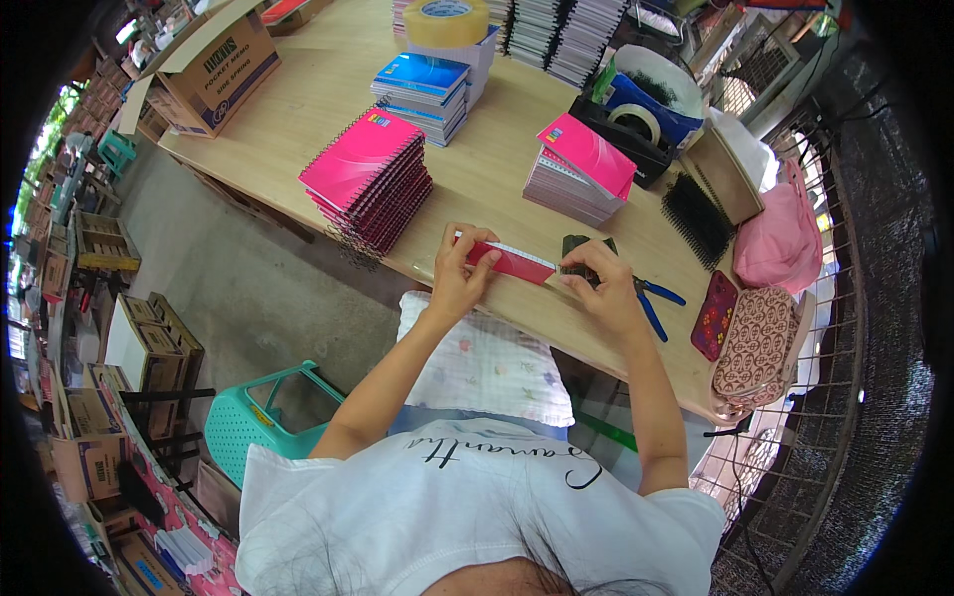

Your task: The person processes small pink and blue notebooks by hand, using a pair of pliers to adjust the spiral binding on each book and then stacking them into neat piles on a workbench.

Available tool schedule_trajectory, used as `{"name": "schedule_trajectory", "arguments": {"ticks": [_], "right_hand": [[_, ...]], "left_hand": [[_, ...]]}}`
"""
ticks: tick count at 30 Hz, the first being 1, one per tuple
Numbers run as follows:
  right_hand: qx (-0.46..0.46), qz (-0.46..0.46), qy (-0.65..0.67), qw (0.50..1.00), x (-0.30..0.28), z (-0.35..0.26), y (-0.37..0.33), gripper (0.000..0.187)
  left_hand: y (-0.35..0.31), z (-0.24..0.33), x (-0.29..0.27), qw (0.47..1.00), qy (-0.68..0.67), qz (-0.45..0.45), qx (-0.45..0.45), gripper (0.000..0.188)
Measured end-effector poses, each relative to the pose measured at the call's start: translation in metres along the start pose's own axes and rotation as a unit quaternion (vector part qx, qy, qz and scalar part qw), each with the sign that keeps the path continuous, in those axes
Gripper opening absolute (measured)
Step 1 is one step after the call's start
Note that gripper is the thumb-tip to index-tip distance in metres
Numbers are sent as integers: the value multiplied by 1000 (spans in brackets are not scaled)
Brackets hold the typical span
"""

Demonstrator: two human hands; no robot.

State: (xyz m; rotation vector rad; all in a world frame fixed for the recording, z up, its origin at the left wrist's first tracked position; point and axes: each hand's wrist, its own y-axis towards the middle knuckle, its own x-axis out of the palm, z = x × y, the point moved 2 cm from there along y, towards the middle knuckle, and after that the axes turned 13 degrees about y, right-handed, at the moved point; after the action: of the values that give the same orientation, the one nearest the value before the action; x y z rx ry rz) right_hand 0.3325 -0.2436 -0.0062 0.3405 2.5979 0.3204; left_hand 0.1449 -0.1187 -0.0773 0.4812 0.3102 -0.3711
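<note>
My left hand (465,270) grips a thin pink-red notebook (517,262) with a white punched edge, held just above the table's near edge. At the notebook's right end, my right hand (602,280) has thumb and forefinger pinched together; what lies between them is too small to tell. Beside the right hand is a dark object (586,245), partly covered by the fingers. Blue-handled pliers (656,306) lie to its right. Left of my hands stands a pile of pink spiral-bound notebooks (368,169). Farther off sits a stack of pink-covered notebooks without visible coils (578,179).
Black spiral coils (696,221), a phone in a floral case (715,315) and a patterned pouch (757,343) line the right side. Toward the back are blue notebooks (422,81), a tape roll (447,22), a black tape dispenser (628,139) and a cardboard box (214,79). A green stool (258,422) stands left.
</note>
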Motion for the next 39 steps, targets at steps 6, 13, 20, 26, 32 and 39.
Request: {"name": "schedule_trajectory", "arguments": {"ticks": [6, 13, 20, 26, 32, 39], "right_hand": [[-8, -14, -82, 997, 5, -10, -2, 21], [18, -40, -158, 986, 12, -13, 1, 17], [-77, -36, -190, 978, -36, -5, 16, 44], [-285, -367, -436, 770, -60, 34, 25, 77], [-79, -323, -226, 916, -71, 14, 31, 79], [133, -209, 90, 965, -42, 19, 6, 70]], "left_hand": [[-1, 4, -3, 997, 52, 18, 62, 17], [-2, 3, 0, 999, 6, -1, 32, 18], [0, 0, -7, 998, 21, -17, 58, 31], [10, -2, 2, 995, 41, -34, 86, 55], [9, -5, 1, 995, 52, -35, 81, 56], [11, 11, 20, 992, 25, -67, 105, 55]]}}
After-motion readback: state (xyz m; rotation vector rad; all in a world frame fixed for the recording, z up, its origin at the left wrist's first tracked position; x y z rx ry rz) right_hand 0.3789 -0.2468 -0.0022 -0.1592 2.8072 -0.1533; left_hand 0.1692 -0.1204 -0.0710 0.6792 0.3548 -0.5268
